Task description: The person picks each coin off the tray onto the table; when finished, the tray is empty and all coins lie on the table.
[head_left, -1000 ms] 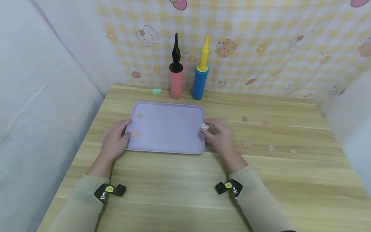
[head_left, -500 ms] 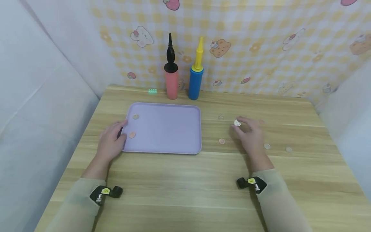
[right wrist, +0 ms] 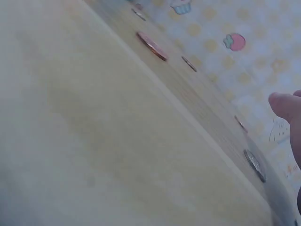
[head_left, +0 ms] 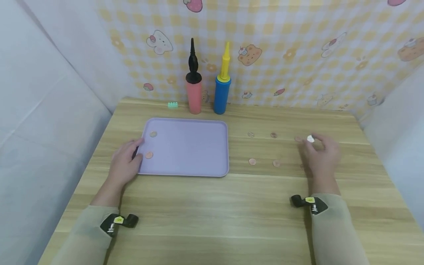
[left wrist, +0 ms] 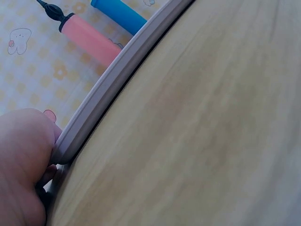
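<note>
My left hand (head_left: 125,163) grips the left edge of a lilac tray (head_left: 188,147), its thumb at the rim. In the left wrist view the thumb (left wrist: 28,136) lies by the tray corner. On the tray's left side lie a silvery coin (head_left: 153,134) and a copper coin (head_left: 149,155). Off to the right, my right hand (head_left: 322,154) pinches a shiny silver coin (head_left: 310,138) between thumb and fingertips, close over the table. Beside it is a copper coin (head_left: 298,139); the hand and wrist cover part of the coin rows.
More coins are spread between tray and right hand, among them a silvery one (head_left: 251,134) and a copper one (head_left: 252,161). Behind the tray stand a pink hand pump (head_left: 194,96) and a blue one (head_left: 221,96), near a small green toy brick (head_left: 173,105).
From the tray's right edge, my right hand has travelled right over the coins, still pinching the silver coin. My left hand keeps its grip on the tray; the head view has shifted slightly.
</note>
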